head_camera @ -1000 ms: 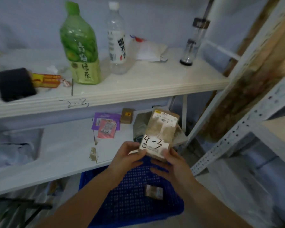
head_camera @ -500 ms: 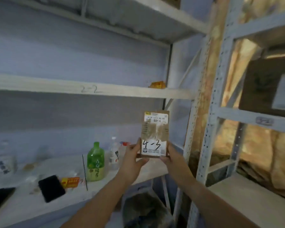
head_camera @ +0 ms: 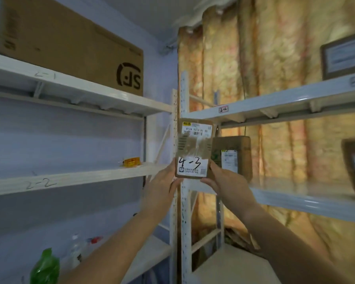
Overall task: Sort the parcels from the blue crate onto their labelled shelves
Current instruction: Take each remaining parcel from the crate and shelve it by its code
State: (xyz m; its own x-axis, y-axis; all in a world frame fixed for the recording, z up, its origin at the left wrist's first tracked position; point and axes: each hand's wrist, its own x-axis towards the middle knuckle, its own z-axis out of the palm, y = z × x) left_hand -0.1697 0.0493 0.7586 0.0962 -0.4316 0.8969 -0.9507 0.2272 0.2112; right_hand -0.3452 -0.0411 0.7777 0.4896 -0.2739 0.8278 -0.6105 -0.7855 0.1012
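Reaching up and forward with both bare forearms from the bottom of the view, wrists angled in toward each other. Showing at the lower left, blurred, a green bottle [head_camera: 45, 267] and a clear bottle [head_camera: 76, 251] standing on a low shelf [head_camera: 152, 255].

Holding a small brown parcel [head_camera: 194, 148] upright in the air, in front of the white perforated uprights [head_camera: 183, 212] where two racks meet. Pinching its lower left edge with the left hand [head_camera: 162, 187], thumb lying up along that side. Gripping its lower right corner with the right hand [head_camera: 221, 179], thumb against the side, fingers curled under the bottom edge. Displaying on its lower white label a handwritten "4-3" in black marker, above a small logo, a line of print too small to read and a square code. Displaying on its upper label a yellow mark, a printed row reading roughly "872A 5213 00 55" and a barcode, partly under brownish tape.

Reading "2-2" pencilled on the front of the middle shelf [head_camera: 80, 177] of the left rack, with a small orange packet [head_camera: 131, 161] lying near its right end. Reading "2-1" on the top shelf [head_camera: 80, 86], under a large cardboard box [head_camera: 70, 44] stamped with an upside-down "SF" logo. Finding on the right rack a tag [head_camera: 223, 109] marked "2-2" on a shelf edge, and below it a brown carton [head_camera: 242, 148] with a white label, just behind the parcel. Ending at a yellowish curtain [head_camera: 275, 68] hanging behind the right rack.
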